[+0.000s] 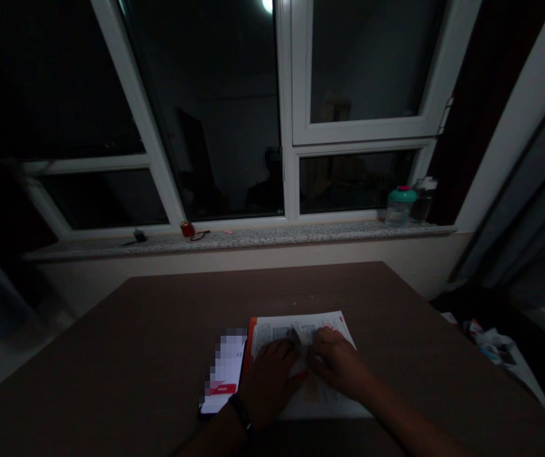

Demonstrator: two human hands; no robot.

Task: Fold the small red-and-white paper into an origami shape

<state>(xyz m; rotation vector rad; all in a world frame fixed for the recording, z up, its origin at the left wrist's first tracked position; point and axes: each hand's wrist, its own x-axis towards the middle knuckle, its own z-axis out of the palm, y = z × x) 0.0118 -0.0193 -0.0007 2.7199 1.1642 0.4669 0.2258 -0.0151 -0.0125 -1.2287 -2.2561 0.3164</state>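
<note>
An open book or booklet [263, 327] with printed pages and an orange left edge lies on the brown table [158, 330]. My left hand [272, 374] rests over its left part, fingers stretched across the print and thumb pointing right. My right hand [336, 358] is on the right part, its fingers curled together at a small raised piece of white paper [305, 333]. The paper stands up between both hands; whether it is loose or part of the page I cannot tell. A red spot shows by my left thumb, too dim to make out.
A phone [227, 368] with a lit screen lies left of the book. On the granite windowsill [263, 236] stand a turquoise-lidded bottle [400, 206], a clear bottle [425, 200] and a small red object [187, 229]. Papers and bags [496, 349] lie beyond the table's right edge.
</note>
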